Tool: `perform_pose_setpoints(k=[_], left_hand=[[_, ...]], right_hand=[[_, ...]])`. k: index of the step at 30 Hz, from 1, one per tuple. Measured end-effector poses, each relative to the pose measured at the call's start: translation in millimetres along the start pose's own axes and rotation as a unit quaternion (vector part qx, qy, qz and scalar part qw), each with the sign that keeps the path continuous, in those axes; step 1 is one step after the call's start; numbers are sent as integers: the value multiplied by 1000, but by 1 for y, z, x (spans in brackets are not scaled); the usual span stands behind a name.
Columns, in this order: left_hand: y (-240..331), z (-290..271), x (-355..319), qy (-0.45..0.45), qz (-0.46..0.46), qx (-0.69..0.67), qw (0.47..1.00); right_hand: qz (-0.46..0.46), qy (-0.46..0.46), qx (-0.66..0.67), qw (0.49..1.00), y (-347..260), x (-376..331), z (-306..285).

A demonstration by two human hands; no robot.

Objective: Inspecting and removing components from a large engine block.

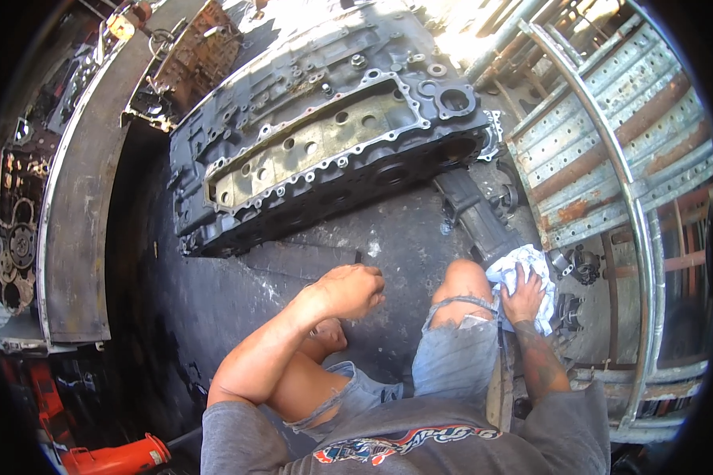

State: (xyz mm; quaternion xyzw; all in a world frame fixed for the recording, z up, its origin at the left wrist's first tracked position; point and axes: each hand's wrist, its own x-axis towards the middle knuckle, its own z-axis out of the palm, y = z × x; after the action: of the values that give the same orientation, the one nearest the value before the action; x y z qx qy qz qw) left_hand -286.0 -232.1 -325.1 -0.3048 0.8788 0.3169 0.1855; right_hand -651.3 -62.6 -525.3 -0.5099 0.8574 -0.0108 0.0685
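My left hand (350, 291) is closed in a fist above the floor, in front of my bent left knee. Its fingers curl under, so whatever they hold, if anything, is hidden. Beside my right knee, my right hand (523, 299) grips a crumpled white and pale blue rag (509, 267). The rag rests against the near end of a long dark metal part (480, 222). Ahead of both hands, a large dark engine block (293, 89) lies on its side, with a long pale-rimmed opening (313, 141) facing up.
A flat dark plate (301, 261) lies on the floor near the block. On the right stands a perforated metal rack (610, 134) with rusty bars. Small metal parts (585, 265) sit beside it. A long metal channel (83, 229) runs along the left, and a red jack-like tool (119, 455) lies lower left.
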Motion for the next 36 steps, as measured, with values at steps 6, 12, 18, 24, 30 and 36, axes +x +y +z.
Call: perform_pose_setpoints(k=[6,12,18,24,30,36], left_hand=[[-13,12,-9,140,-12,-68,988],[-54,4,-16,358,-111,-79,924],[-122,-48,32,464,-118,15,878],[-190,-61,105,547,-96,49,830],[-201,-59,134,579,-201,60,788],[-201,-59,134,512,-218,-24,830]], right_hand=[[-12,18,7,1000,1,1,3],[-49,28,12,998,13,3,2],[-49,38,16,998,7,0,10],[-40,68,16,997,9,-6,15],[10,34,12,999,0,-2,-3],[50,-201,-207,956,-71,13,-57]])
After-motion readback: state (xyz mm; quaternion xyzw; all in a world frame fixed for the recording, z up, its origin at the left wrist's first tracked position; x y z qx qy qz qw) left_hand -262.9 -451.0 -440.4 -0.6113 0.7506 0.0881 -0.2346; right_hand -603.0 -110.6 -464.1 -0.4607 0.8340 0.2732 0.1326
